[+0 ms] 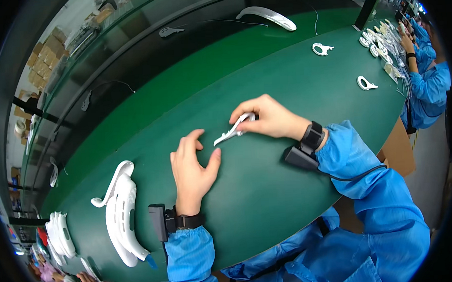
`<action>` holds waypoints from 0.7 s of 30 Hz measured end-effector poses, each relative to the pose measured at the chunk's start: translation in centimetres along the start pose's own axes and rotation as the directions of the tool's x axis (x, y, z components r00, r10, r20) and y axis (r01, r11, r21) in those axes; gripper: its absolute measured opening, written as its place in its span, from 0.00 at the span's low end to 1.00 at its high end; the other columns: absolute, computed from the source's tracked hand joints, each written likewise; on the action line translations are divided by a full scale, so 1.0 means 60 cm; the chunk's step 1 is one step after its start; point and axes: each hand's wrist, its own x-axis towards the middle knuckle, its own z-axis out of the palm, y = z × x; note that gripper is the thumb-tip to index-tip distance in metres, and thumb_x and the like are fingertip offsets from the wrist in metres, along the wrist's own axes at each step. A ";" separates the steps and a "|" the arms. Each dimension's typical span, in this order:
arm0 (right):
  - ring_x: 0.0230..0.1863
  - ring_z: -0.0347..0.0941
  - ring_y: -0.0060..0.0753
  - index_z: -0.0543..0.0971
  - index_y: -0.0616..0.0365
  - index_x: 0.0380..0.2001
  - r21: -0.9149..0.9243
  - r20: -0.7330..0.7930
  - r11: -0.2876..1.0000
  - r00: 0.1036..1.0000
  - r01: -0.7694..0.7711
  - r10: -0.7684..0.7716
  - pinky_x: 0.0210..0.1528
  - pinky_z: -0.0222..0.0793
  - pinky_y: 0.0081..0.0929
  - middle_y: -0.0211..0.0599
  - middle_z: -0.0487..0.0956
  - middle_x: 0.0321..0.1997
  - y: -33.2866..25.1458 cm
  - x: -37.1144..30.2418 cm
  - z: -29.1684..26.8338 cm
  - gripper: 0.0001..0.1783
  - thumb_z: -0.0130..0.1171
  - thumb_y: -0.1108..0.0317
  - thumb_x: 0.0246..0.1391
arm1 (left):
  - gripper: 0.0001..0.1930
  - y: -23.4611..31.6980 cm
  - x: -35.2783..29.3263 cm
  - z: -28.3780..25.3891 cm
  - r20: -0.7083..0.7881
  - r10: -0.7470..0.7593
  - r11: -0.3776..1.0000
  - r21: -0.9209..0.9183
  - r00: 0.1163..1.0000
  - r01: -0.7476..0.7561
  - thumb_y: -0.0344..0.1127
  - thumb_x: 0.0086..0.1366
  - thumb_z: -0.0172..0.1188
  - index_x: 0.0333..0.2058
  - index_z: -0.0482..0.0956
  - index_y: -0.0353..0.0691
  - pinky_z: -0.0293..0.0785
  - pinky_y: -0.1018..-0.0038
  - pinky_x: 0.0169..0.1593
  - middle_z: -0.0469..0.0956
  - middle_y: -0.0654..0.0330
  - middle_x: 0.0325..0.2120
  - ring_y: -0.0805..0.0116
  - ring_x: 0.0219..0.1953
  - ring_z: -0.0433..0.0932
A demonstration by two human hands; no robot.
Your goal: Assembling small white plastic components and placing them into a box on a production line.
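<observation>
Between the fingers and thumb of my right hand [271, 120] is a white plastic ring-ended part [230, 135], its narrow arm pointing down and to the left, above the green work surface. My left hand [193, 170] is open just to the left of that part, thumb and fingers apart, with nothing in it. My fingers partly cover the part's ring end. Left of my left hand lie long curved white plastic housings [120, 213], close together, with a white loop-ended piece [118, 181] at their upper end.
Two similar white ring parts, a nearer one [366, 83] and a farther one [323, 49], lie at right. Beyond them is a pile of white parts and cords [380, 46] beside a co-worker in blue [433, 84]. More white housings [60, 234] stand far left. A curved white piece [267, 17] lies on the moving-belt-like strip behind.
</observation>
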 end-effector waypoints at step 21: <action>0.34 0.76 0.16 0.81 0.65 0.41 0.320 0.062 0.940 0.993 -0.119 0.105 0.39 0.72 0.18 0.33 0.83 0.34 -0.008 -0.004 0.028 0.13 0.64 0.68 0.55 | 0.08 0.003 -0.011 0.017 0.005 0.031 0.998 0.059 1.000 -0.031 0.35 0.58 0.65 0.27 0.77 0.38 0.61 0.68 0.42 0.71 0.61 0.30 0.61 0.35 0.67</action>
